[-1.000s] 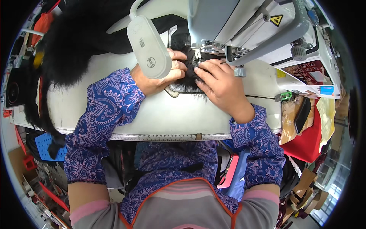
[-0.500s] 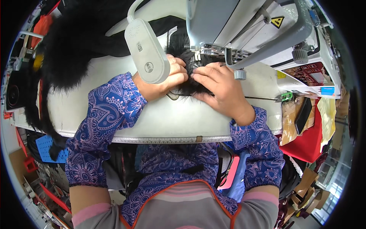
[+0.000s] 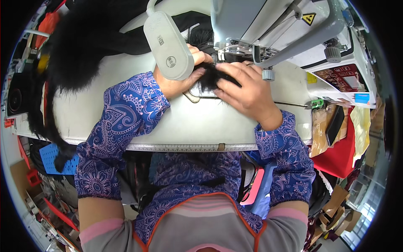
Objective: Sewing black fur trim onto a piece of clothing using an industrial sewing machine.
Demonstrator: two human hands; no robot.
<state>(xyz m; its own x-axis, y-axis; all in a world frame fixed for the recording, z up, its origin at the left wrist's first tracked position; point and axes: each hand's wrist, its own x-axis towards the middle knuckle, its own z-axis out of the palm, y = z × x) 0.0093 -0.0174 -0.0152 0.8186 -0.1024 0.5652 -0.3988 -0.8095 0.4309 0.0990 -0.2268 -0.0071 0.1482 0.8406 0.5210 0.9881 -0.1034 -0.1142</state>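
A piece of black fur [image 3: 208, 78] lies under the front of a grey-and-white sewing machine [image 3: 237, 25], close to its needle area. My left hand [image 3: 175, 86] pinches the fur's left side, partly covered by the white lamp head [image 3: 168, 46] above it. On the fur's right edge my right hand [image 3: 248, 93] presses with bent fingers, thumb toward me. Fingertips of both hands nearly meet just in front of the presser foot. The needle itself is hidden by the machine head and fur.
More black fur and dark fabric [image 3: 77, 54] spread over the left of the white table [image 3: 126, 140]. A ruler strip [image 3: 180, 147] runs along its front edge. At the right are green-handled snips [image 3: 317, 103], a black phone-like object [image 3: 334, 125] and red cloth [image 3: 336, 157].
Both hands have moved slightly away from me toward the machine, and the fur between them has shifted in with them. More of the pale plate in front of the fur now shows.
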